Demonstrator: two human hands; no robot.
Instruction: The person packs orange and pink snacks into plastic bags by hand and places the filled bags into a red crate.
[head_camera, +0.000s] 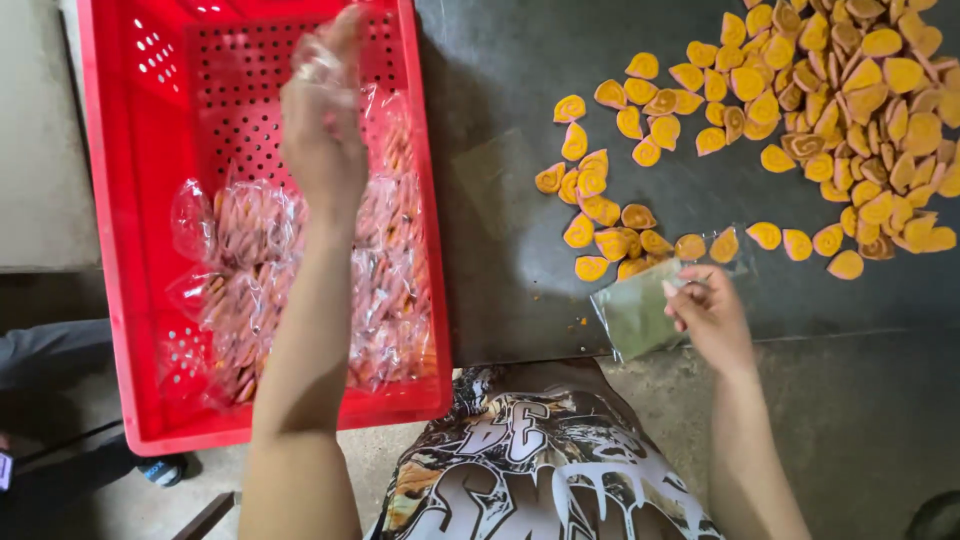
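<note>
A dark metal worktable carries the work, with a red perforated crate standing along its left side. In the crate lie filled clear bags of snacks — I make out roughly six to eight, though they overlap too much for a firm count. Across the right of the table spreads a heap of loose orange, swirl-patterned snack pieces, well over a hundred, thinning toward a scatter of some two dozen near the middle. So the packing looks partly done, as far as I can judge: a modest layer is bagged, and the greater share of pieces lies unbagged. One empty clear bag rests at the table's near edge, just beside the scatter, and the right hand pinches its upper edge between thumb and fingers. The left hand hangs over the crate, blurred, fingers loosely curled about a crinkled clear bag — whether it truly grips it I cannot tell.
</note>
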